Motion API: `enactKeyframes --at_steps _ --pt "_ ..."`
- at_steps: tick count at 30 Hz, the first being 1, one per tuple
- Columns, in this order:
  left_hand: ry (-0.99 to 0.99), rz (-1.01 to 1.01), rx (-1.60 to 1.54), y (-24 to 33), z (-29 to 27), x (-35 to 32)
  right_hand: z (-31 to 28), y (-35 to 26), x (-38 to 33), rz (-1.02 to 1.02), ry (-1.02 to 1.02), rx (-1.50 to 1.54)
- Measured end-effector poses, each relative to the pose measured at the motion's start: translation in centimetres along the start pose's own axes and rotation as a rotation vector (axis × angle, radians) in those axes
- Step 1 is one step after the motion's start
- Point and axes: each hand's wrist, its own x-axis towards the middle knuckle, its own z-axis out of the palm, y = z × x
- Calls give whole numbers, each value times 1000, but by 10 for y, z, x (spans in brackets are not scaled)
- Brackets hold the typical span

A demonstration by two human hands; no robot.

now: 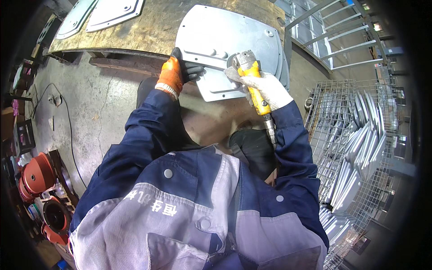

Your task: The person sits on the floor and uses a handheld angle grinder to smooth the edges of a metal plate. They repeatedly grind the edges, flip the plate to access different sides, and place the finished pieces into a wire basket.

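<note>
My right hand point(269, 88), in a whitish glove, is wrapped round a yellow air-powered angle grinder point(254, 83) with a metal head and a hose fitting at its lower end. The grinder's head is over a pale grey metal plate point(220, 31) with rounded corners, small holes and raised bosses. Part of another grey plate point(214, 83) shows beneath it, jutting toward me. At the near left edge of the upper plate is my left hand point(179, 72), in an orange and black glove, thumb and fingers apart. Its fingertips reach the plates' edges. The grinder's working face is hidden.
The plates lie on a worn wooden table point(153, 27), with more grey plates point(114, 13) at its far left. A wire-mesh cage point(330, 103) of stacked metal pieces stands at right. Reddish round castings point(38, 173) are at left, and a black cable point(69, 117) crosses the floor.
</note>
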Motion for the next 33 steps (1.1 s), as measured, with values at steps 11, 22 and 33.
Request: enactKeyframes --at_steps 11,22,33 --pt "-51 42 -1 -9 -11 11 -30 8 -13 43 46 -1" --pt "-46 68 32 -11 -10 14 -90 43 -55 20 236 81" --pt "-319 245 -253 -7 24 -12 -109 143 -114 -169 266 852"
